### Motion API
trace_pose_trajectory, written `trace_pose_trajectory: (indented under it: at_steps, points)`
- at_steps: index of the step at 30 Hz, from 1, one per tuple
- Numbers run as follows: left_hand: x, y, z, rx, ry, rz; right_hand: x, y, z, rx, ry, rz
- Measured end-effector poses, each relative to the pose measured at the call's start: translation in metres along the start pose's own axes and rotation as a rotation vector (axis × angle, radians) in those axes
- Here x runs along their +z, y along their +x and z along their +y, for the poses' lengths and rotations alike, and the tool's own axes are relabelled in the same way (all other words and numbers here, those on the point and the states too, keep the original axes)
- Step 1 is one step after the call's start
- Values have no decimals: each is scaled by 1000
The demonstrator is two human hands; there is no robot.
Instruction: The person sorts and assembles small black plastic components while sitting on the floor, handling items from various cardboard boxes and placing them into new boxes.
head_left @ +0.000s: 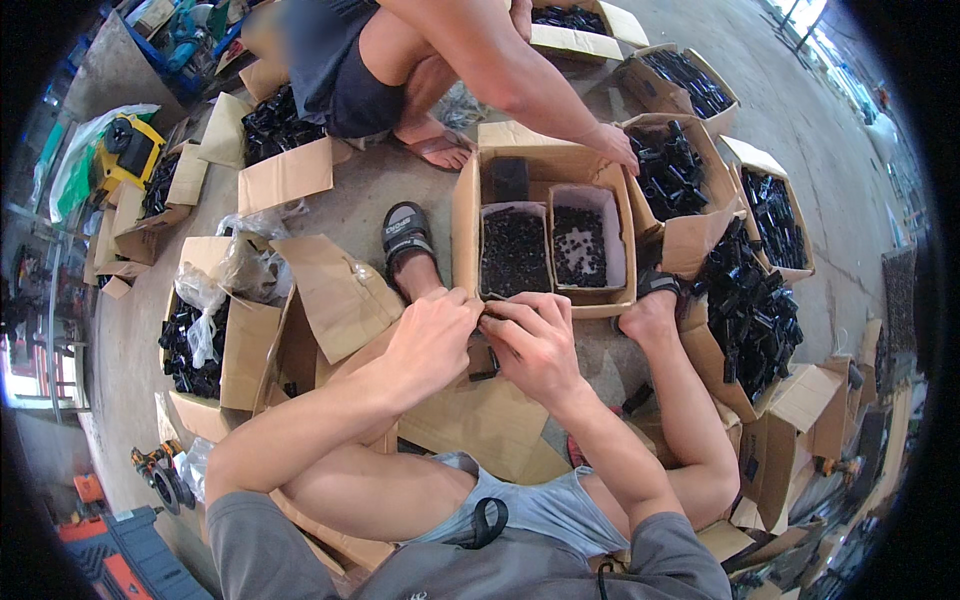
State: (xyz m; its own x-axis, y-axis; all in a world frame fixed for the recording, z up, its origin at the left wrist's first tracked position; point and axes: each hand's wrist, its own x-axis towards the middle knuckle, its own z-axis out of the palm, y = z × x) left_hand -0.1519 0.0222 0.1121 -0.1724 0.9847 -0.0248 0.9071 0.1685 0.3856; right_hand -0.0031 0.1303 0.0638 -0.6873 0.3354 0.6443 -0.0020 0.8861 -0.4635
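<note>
I see my left hand and my right hand brought together at the middle of the view, fingertips meeting just at the near edge of the cardboard box. Between them sits a small black part, pinched from both sides; most of it is hidden by the fingers, so I cannot tell its shape or which way its long axis runs. Both hands are closed on it, the left from the left side, the right from the right, and neither is clearly nearer.

Just beyond the fingertips, the box holds 2 inner trays of small black pieces: the left tray and the right tray, side by side, with a dark block at the far end. The trays lie straight ahead of the grip, away from me.

Below the hands, another small black piece rests on the flattened cardboard on my lap.

Across the box another person's hand rests on its far right rim. Open boxes of black parts stand to the right, and a bagged box stands to the left.
</note>
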Motion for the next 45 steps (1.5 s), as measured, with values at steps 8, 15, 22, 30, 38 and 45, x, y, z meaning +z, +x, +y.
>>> trace_pose_trajectory:
  at_steps: [8,15,22,30,38,45]
  points:
    - [-3,1,6,9,-48,-7,0,-4,1,21,102,8]
    - [-5,2,13,20,-40,-4,-5,-4,2,55,106,13]
    - [-5,1,17,-14,-44,5,-31,5,-1,88,78,-200]
    - [2,-7,26,-639,-1001,-108,-53,15,119,746,228,281]
    - [55,-22,73,-892,-2140,177,48,-23,251,509,-418,-444]
    - [132,-17,92,-895,-2618,267,69,-39,269,455,-574,-635]
